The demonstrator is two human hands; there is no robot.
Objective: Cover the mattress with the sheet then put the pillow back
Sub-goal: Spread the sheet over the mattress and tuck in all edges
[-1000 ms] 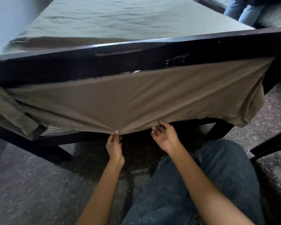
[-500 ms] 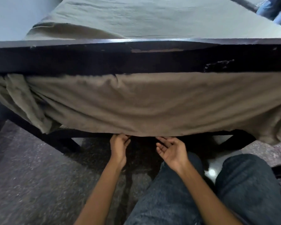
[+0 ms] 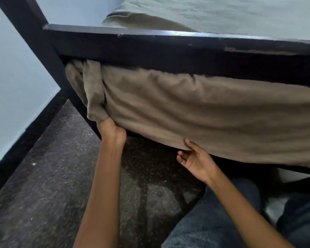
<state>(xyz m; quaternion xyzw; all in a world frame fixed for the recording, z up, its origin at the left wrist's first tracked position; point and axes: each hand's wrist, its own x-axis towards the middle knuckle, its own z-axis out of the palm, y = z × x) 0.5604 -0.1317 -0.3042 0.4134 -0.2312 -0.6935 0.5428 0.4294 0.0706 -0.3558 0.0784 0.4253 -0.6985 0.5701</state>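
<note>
An olive-brown sheet (image 3: 195,108) covers the mattress top and hangs down below the dark wooden footboard (image 3: 168,49). At the left corner the sheet is bunched into folds. My left hand (image 3: 111,130) grips that bunched corner from below, fingers hidden in the cloth. My right hand (image 3: 195,160) is palm up under the sheet's lower hem, thumb on the outside and fingertips behind the edge. No pillow is in view.
A dark bedpost (image 3: 34,42) rises at the left beside a pale blue wall (image 3: 13,86) with a black skirting. Dark speckled floor (image 3: 52,185) lies below. My knees in blue jeans (image 3: 213,221) are at the lower right.
The view has swung left toward the bed's corner. My left hand went from the middle of the hem to the bunched left corner and took hold of it. My right hand followed left along the hem.
</note>
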